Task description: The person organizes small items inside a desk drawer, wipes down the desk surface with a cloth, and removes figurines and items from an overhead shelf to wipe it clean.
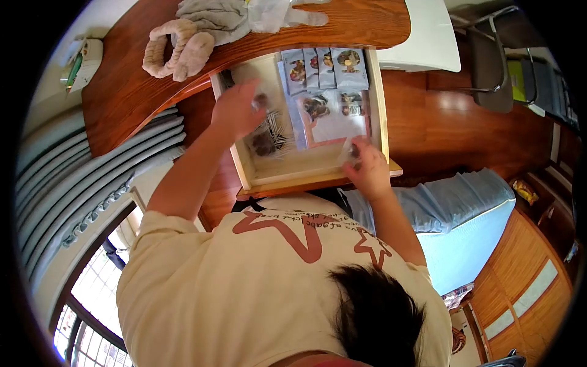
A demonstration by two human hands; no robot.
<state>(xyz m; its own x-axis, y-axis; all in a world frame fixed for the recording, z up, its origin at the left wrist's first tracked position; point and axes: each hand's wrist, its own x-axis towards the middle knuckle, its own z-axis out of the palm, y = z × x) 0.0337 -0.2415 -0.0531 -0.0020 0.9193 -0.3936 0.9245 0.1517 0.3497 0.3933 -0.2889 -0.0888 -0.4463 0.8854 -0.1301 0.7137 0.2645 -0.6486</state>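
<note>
An open wooden drawer is in front of my body. My left hand is over its left side, with thumb and fingers around a small clear packet with dark contents. Below that hand lie loose white sticks and a clear bag with something dark. At the drawer's front right, my right hand pinches a small clear bag. Several silver-grey printed sachets line the back right, above a flat clear pouch with a pink border.
Above the drawer is a curved wooden desktop bearing a fluffy beige headband, a grey cloth and a clear plastic bag. A grey chair stands at the right. A blue-covered piece is beside my right arm.
</note>
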